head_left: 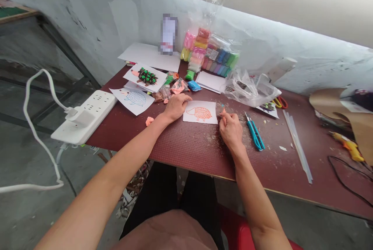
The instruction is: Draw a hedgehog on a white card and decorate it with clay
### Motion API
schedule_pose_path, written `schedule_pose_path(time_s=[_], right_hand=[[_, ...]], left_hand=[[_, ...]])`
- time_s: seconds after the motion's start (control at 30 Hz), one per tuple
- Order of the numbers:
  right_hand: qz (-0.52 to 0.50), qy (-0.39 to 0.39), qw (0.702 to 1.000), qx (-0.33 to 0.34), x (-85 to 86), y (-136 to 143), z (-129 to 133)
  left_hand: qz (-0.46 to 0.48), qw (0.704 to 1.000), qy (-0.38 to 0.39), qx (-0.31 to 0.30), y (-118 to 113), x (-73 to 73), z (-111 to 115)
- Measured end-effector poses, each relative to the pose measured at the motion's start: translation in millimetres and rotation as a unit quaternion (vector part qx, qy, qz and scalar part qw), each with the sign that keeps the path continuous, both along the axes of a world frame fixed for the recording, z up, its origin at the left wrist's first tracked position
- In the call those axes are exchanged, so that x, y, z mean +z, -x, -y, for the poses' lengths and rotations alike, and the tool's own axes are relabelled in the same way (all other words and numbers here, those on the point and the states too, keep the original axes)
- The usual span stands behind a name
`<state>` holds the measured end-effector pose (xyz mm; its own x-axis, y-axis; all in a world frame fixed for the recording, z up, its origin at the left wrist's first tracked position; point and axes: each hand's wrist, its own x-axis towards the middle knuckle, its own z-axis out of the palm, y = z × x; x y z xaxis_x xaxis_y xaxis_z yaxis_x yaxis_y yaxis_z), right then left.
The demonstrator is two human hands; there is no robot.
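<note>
In the head view, the card point(199, 120) with an orange hedgehog drawing lies flat on the maroon surface point(180, 145), between the two hands. The left hand point(175, 107) has its fingertips at the card's upper-left corner; I cannot tell whether its grip is closed on the edge. The right hand's point(230, 125) grip looks closed on a small orange piece point(223, 111) (soft clay, I would judge), just beside the card's right edge. Good handling here probably means a light pinch, and a steadied card kept off the loose crumbs. The clay packs point(223, 58) carry a white label point(212, 53), too small to read; no brand is legible.
</note>
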<state>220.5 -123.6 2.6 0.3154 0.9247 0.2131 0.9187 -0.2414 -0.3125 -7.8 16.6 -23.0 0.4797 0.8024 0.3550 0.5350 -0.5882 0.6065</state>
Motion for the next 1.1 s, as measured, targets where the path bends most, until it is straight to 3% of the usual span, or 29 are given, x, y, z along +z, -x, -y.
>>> schedule_pose_path(time_s=[0.3,0.8,1.1], right_hand=[[0.014,-0.053,0.999,0.004,-5.6,-8.0,-1.0],[0.033,0.016,0.999,-0.03,3.6,-1.7,0.7],[0.044,-0.033,0.998,-0.021,-4.6,-6.2,0.2]], left_hand=[[-0.038,0.999,-0.011,0.006,-1.1,-3.9,-4.4],[-0.046,0.999,-0.02,-0.006,2.0,1.8,7.7],[-0.083,0.996,-0.025,-0.026,0.1,0.0,10.4]])
